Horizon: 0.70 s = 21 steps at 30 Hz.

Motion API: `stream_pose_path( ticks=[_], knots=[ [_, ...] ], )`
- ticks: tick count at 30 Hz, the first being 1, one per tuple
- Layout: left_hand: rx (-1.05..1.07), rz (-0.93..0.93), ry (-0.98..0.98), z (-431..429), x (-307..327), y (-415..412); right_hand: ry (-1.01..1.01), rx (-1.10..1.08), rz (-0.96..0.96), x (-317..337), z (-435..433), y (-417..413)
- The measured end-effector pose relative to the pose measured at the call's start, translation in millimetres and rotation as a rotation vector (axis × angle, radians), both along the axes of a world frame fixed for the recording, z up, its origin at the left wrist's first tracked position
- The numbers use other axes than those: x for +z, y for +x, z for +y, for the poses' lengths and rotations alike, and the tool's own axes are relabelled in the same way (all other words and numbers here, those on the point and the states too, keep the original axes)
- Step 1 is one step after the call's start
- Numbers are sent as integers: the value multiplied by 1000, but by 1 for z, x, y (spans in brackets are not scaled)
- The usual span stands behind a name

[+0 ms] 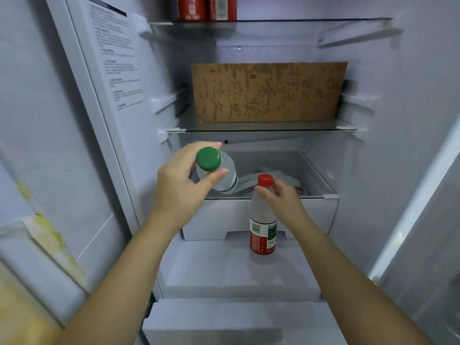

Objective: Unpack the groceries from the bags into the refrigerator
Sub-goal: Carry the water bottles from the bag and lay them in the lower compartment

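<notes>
I am looking into the open refrigerator. My left hand (pixel 184 185) grips a clear water bottle with a green cap (pixel 215 168) near its top and holds it in the air in front of the drawer. My right hand (pixel 282 195) pinches the neck of a clear bottle with a red cap and a red label (pixel 263 220). That bottle stands upright on the white floor (pixel 211 262) of the lower compartment, in front of the drawer.
A clear drawer (pixel 321 185) behind the bottles holds a plastic-wrapped package (pixel 291 181). A brown cardboard sheet (pixel 268 92) leans at the back of the glass shelf (pixel 261 127) above. Two red cans (pixel 206 7) stand on the top shelf. The door (pixel 49 145) hangs open at left.
</notes>
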<state>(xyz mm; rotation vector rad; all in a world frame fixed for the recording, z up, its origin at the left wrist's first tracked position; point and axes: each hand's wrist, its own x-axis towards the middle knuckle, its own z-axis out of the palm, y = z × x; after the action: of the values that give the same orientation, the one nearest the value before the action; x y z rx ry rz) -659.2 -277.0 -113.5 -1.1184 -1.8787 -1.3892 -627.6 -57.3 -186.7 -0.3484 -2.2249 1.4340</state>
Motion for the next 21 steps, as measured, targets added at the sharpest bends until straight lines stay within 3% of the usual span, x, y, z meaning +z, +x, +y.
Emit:
stream_pose_path(
  ticks=[6,13,21],
  knots=[
    [-23,198,-148,7,-41,-28,7,9,4,2,2,3],
    [149,104,-508,12,-77,-67,17,-8,21,3,-1,5],
    [160,40,-637,36,-78,-97,18,-9,26,0,-2,4]
  ],
)
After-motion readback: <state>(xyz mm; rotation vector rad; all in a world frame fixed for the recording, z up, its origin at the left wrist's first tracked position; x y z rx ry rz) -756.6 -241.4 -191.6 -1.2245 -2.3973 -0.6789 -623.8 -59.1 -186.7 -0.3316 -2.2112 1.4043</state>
